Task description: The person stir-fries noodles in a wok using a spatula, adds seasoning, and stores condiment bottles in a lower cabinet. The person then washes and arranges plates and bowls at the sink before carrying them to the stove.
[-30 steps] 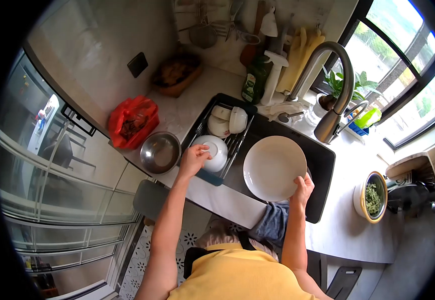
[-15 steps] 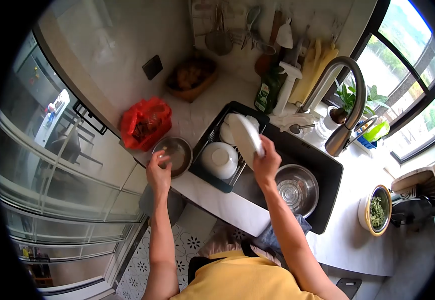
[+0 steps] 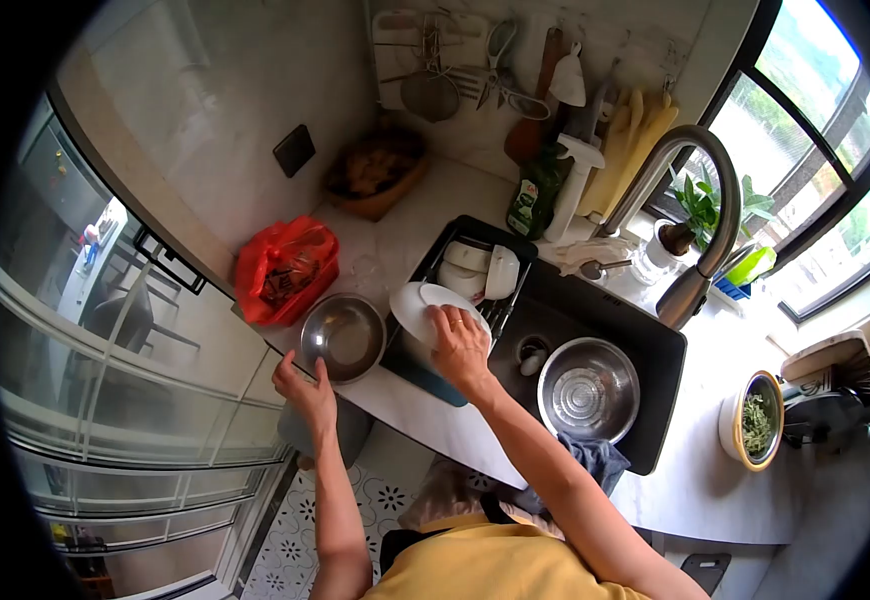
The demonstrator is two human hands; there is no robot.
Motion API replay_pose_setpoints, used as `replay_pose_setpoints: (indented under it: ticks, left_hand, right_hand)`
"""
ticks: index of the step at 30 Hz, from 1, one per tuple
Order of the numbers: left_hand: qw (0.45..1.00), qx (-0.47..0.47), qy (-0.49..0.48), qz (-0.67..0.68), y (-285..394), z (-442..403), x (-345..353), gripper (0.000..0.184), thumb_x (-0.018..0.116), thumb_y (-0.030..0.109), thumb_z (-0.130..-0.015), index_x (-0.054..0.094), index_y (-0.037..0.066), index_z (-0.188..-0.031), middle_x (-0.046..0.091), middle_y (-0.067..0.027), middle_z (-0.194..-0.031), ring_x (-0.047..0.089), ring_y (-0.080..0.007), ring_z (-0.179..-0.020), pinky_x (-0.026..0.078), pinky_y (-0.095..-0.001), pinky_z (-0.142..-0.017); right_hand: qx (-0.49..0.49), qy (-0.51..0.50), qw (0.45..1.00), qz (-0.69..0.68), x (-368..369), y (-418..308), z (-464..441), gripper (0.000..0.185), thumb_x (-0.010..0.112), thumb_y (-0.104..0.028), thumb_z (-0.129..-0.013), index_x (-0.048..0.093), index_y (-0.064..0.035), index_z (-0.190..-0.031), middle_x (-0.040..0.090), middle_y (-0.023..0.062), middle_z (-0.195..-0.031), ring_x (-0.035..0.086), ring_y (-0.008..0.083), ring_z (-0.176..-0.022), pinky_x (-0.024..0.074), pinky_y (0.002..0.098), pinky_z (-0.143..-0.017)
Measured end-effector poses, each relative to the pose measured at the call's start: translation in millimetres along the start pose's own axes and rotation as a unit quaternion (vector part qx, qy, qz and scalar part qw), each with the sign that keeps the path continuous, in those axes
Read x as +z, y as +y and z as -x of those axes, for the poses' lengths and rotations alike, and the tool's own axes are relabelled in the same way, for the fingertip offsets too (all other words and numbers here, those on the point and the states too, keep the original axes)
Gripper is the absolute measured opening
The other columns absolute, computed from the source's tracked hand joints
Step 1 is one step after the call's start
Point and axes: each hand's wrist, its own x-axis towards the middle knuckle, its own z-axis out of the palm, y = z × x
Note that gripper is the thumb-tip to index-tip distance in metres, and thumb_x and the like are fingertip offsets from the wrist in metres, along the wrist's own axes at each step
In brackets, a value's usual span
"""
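My right hand (image 3: 462, 352) grips a white plate (image 3: 413, 318) by its near side, holding it over the left part of the dish rack (image 3: 422, 375). Beneath it, the plate hides most of what sits there. Farther back in the rack stand white bowls (image 3: 501, 272). Close to the counter's front edge, my left hand (image 3: 307, 390) is open, fingers apart, beside a steel bowl (image 3: 343, 338). Its fingertips are near the bowl's rim; whether they touch it I cannot tell.
The dark sink (image 3: 663, 400) holds another steel bowl (image 3: 588, 390), with a grey cloth (image 3: 595, 462) over its front edge. A tall faucet (image 3: 690, 290) arches above. A red bag (image 3: 285, 270) and a basket (image 3: 375, 175) stand at left. A green bottle (image 3: 528, 205) stands behind the rack.
My right hand has moved left and lowered the plate from near upright to flatter over the rack. My left hand has shifted slightly down and left, away from above the steel bowl.
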Motion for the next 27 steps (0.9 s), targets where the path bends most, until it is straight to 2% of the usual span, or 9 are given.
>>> replay_pose_setpoints:
  ticks: [3, 7, 10, 12, 17, 19, 23, 25, 27]
  left_hand:
    - [0.982, -0.124, -0.046, 0.131, -18, 6, 12, 0.051, 0.069, 0.013, -0.083, 0.042, -0.001, -0.125, 0.05, -0.0192, -0.112, 0.053, -0.0303, -0.097, 0.044, -0.0358, -0.084]
    - [0.954, -0.133, -0.069, 0.259, -47, 16, 28, 0.051, 0.068, 0.015, -0.086, 0.041, -0.002, -0.125, 0.052, -0.0162, -0.105, 0.054, -0.0244, -0.09, 0.044, -0.033, -0.081]
    - [0.958, -0.151, -0.041, 0.239, -47, 17, 29, 0.05, 0.067, 0.015, -0.086, 0.041, -0.001, -0.125, 0.054, -0.0133, -0.1, 0.055, -0.0177, -0.08, 0.046, -0.0295, -0.066]
    - [0.903, -0.285, -0.106, 0.303, -33, 10, 20, 0.047, 0.067, 0.015, -0.086, 0.042, 0.0, -0.124, 0.056, -0.0109, -0.096, 0.056, -0.0122, -0.068, 0.042, -0.0249, -0.051]
    - [0.875, -0.34, -0.175, 0.298, -27, 2, 4, 0.036, 0.063, 0.015, -0.087, 0.045, 0.002, -0.115, 0.057, -0.0077, -0.085, 0.053, -0.0105, -0.051, 0.037, -0.0222, -0.041]
    - [0.86, -0.361, -0.207, 0.297, -28, -3, 3, 0.031, 0.061, 0.014, -0.088, 0.045, 0.003, -0.113, 0.057, -0.007, -0.081, 0.052, -0.0111, -0.048, 0.038, -0.0227, -0.041]
    - [0.848, -0.348, -0.2, 0.347, -41, 1, 1, 0.028, 0.055, 0.011, -0.087, 0.045, 0.004, -0.112, 0.057, -0.0067, -0.077, 0.051, -0.0117, -0.045, 0.036, -0.0228, -0.04]
    - [0.84, -0.349, -0.194, 0.367, -39, 4, -9, 0.029, 0.054, 0.011, -0.087, 0.045, 0.004, -0.114, 0.056, -0.0063, -0.076, 0.05, -0.0114, -0.045, 0.035, -0.0229, -0.04]
    - [0.838, -0.365, -0.1, 0.392, -27, 12, -21, 0.036, 0.055, 0.012, -0.087, 0.043, 0.005, -0.12, 0.054, -0.0056, -0.073, 0.047, -0.0109, -0.045, 0.033, -0.0232, -0.04]
  right_hand:
    - [-0.021, -0.05, 0.998, -0.016, 3, -6, 19, 0.071, 0.076, -0.014, -0.058, 0.047, -0.0068, -0.122, 0.051, 0.0171, -0.117, 0.047, 0.035, -0.117, 0.0344, 0.0464, -0.097]
    - [0.011, -0.094, 0.995, -0.043, 11, -11, 28, 0.082, 0.082, -0.029, -0.058, 0.044, -0.0095, -0.128, 0.044, 0.015, -0.123, 0.038, 0.0348, -0.123, 0.0286, 0.0489, -0.102]
    - [0.019, -0.076, 0.995, -0.062, 14, -15, 36, 0.079, 0.081, -0.028, -0.061, 0.043, -0.0087, -0.127, 0.043, 0.016, -0.123, 0.038, 0.0347, -0.121, 0.0287, 0.0475, -0.103]
    - [0.008, -0.081, 0.995, -0.057, 15, -12, 34, 0.076, 0.077, -0.035, -0.067, 0.043, -0.0082, -0.129, 0.042, 0.0161, -0.124, 0.037, 0.0349, -0.121, 0.0275, 0.0476, -0.104]
    - [-0.001, -0.096, 0.991, -0.089, 7, -3, 27, 0.064, 0.071, -0.037, -0.074, 0.048, -0.0066, -0.126, 0.043, 0.0178, -0.125, 0.039, 0.0369, -0.121, 0.0279, 0.0486, -0.103]
    - [0.126, -0.016, 0.984, -0.128, 19, 23, 17, 0.062, 0.071, -0.032, -0.072, 0.047, -0.0052, -0.123, 0.044, 0.0193, -0.123, 0.042, 0.0371, -0.115, 0.0349, 0.0472, -0.096]
    - [0.235, 0.116, 0.96, 0.095, 32, 87, -42, 0.065, 0.074, -0.027, -0.066, 0.043, -0.0041, -0.118, 0.047, 0.0204, -0.115, 0.046, 0.0375, -0.109, 0.0411, 0.0454, -0.087]
    - [0.29, 0.05, 0.949, 0.115, 31, 106, -61, 0.067, 0.075, -0.027, -0.064, 0.043, -0.0044, -0.118, 0.048, 0.0201, -0.115, 0.047, 0.0379, -0.109, 0.0427, 0.0461, -0.086]
    - [0.346, -0.011, 0.928, 0.137, 32, 119, -72, 0.068, 0.076, -0.028, -0.062, 0.042, -0.0047, -0.117, 0.049, 0.0198, -0.114, 0.047, 0.0383, -0.109, 0.0444, 0.0468, -0.085]
